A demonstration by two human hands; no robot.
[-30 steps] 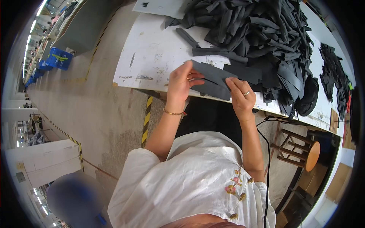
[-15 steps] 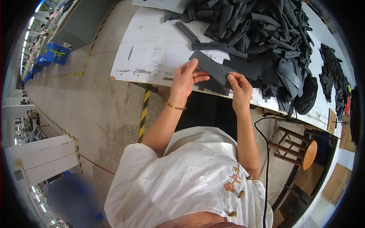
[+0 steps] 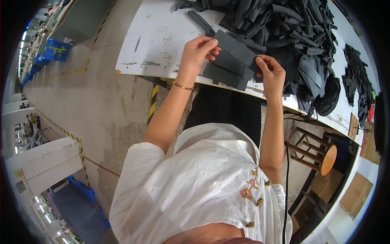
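Note:
A dark grey strip of fabric point(image 3: 237, 49) is stretched at a slant above the table's near edge. My left hand point(image 3: 199, 53), with a beaded bracelet at its wrist, pinches the strip's upper left end between thumb and fingers. At the lower right end, my right hand point(image 3: 271, 73) grips it with the thumb on top. Beneath the strip, more flat dark pieces point(image 3: 225, 76) lie along the table edge. A large heap of dark grey fabric pieces point(image 3: 280, 26) rises just beyond my right hand.
The white worktable point(image 3: 156, 44) has scuffed, marked patches. A black bag-like item point(image 3: 328, 96) rests at its near edge on the right, with another dark pile point(image 3: 355, 75) farther right. A wooden stool point(image 3: 327, 159) and a black cable point(image 3: 287, 183) are at my right. Blue crates point(image 3: 57, 51) stand far left.
Both hands have moved slightly up and to the right with the strip, and lie farther apart. More of the flat pieces beneath now shows. The view has shifted a little.

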